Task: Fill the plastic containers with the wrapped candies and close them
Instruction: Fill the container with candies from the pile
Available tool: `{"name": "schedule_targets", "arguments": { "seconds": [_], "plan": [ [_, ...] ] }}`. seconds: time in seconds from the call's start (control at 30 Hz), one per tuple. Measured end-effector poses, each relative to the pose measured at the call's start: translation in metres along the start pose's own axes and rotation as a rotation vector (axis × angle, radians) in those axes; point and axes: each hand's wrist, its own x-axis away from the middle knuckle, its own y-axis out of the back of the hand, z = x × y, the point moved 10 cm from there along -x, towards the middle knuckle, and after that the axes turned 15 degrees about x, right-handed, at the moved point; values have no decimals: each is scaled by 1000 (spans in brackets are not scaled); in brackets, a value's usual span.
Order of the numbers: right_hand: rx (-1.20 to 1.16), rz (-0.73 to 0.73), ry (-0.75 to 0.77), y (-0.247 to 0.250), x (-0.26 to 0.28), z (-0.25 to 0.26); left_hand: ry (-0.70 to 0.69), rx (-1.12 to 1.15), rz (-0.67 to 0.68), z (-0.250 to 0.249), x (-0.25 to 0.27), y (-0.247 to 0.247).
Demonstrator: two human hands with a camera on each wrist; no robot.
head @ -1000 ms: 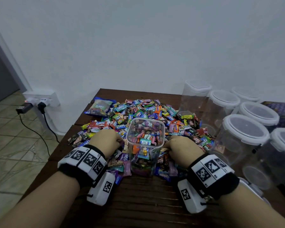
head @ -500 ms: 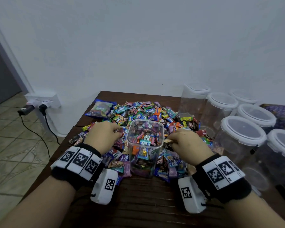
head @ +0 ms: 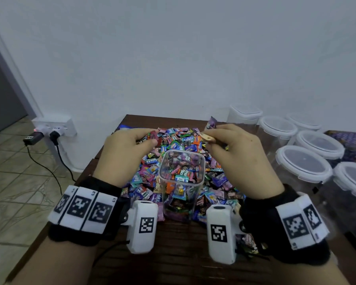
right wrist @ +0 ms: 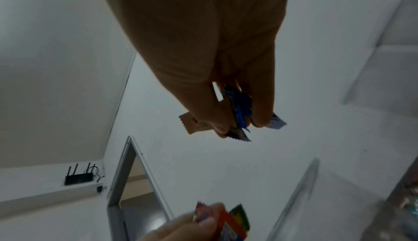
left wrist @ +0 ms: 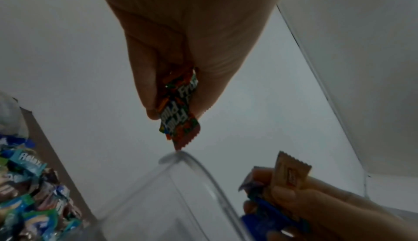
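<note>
A clear square container (head: 181,186), lidless and nearly full of wrapped candies, stands amid a heap of loose candies (head: 146,177) on the dark wooden table (head: 173,254). Both hands are raised above and just behind its rim. My left hand (head: 130,149) pinches a red and orange candy (head: 154,135) (left wrist: 178,112) between thumb and fingers. My right hand (head: 230,149) grips several candies, among them a beige one (head: 207,138) (right wrist: 192,125) and blue ones (right wrist: 242,112). The container's rim (left wrist: 192,169) shows below the left fingertips.
Several clear containers with white lids (head: 302,165) stand along the table's right side, one tall one (head: 245,118) at the back. A wall socket with plugs and cables (head: 49,130) is on the left above a tiled floor. The white wall stands right behind the table.
Both hands have risen from the candy heap beside the container, each carrying candies, and now hover above its rim.
</note>
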Motion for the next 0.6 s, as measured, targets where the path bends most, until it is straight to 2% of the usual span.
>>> {"name": "schedule_targets", "arguments": {
  "seconds": [0.17,0.37,0.6],
  "plan": [
    [-62,100,40,-18,4,17,-34,43,6,-7,6,-5],
    [-90,200,78,-39,13,27,-1,85,12,-3,9,-10],
    [-117,201,64,-41,14,24,-2,93,30,-3,10,-16]
  ]
}}
